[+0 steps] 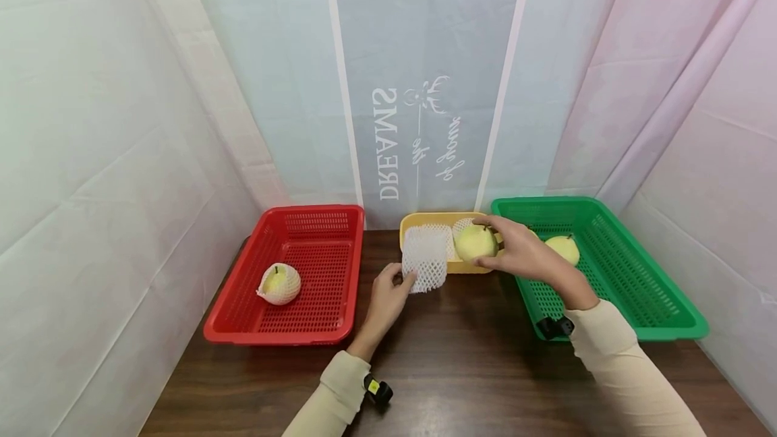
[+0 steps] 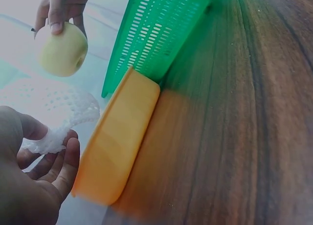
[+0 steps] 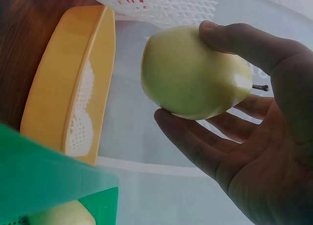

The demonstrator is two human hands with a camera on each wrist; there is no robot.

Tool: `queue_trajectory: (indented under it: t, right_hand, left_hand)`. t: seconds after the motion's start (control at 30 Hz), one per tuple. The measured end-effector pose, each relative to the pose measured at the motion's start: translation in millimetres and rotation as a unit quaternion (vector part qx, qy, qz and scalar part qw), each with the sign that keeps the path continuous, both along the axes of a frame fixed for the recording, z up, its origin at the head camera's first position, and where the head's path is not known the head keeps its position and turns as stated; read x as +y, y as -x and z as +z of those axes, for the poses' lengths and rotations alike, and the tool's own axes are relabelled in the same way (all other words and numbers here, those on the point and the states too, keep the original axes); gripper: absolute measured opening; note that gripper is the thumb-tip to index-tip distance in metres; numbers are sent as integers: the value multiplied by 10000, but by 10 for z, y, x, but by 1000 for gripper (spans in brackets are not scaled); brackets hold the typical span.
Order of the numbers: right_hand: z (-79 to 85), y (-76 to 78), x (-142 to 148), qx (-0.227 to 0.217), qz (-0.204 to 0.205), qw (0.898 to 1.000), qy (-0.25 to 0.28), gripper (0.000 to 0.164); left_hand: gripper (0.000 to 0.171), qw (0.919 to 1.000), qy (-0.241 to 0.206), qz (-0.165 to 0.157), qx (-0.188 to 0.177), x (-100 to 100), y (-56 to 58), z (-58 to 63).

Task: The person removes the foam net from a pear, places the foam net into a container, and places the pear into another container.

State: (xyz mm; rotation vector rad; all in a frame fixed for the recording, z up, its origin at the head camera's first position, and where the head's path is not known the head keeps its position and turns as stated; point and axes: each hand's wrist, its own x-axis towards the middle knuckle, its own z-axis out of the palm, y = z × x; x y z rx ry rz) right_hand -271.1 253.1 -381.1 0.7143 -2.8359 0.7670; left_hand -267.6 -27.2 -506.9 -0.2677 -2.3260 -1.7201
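My left hand (image 1: 388,294) pinches the lower edge of a white foam net sleeve (image 1: 425,258), which stands up in front of the yellow basket. In the left wrist view, thumb and fingers close on the sleeve's (image 2: 58,112) near end. My right hand (image 1: 516,248) grips a pale green pear (image 1: 475,243) between thumb and fingers, just right of the sleeve and apart from it. The pear's (image 3: 190,73) stem points toward the palm in the right wrist view. Below both, the yellow basket (image 1: 405,221) has more white foam nets (image 3: 81,122) inside.
At left, a red basket (image 1: 355,275) contains one pear in a foam net (image 1: 280,283). On the right, a green basket (image 1: 662,288) holds a bare pear (image 1: 564,248), with another partly behind my right hand. A brown wooden table (image 1: 449,369) lies beneath; fabric walls surround it.
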Motion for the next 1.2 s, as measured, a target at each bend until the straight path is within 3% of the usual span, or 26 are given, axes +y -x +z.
queue_trajectory:
  t: [0.47, 0.8, 1.2]
  right_hand:
    - [13, 43, 98, -157, -164, 9997, 110, 78]
    - [-14, 80, 157, -379, -322, 9986, 183, 78]
    - [-20, 102, 285, -230, -355, 9990, 156, 76]
  left_hand:
    - [12, 9999, -33, -5, 123, 95, 108, 82]
    - [14, 9994, -335, -65, 20, 159, 202, 96]
    - [13, 9982, -555, -206, -88, 255, 305, 154]
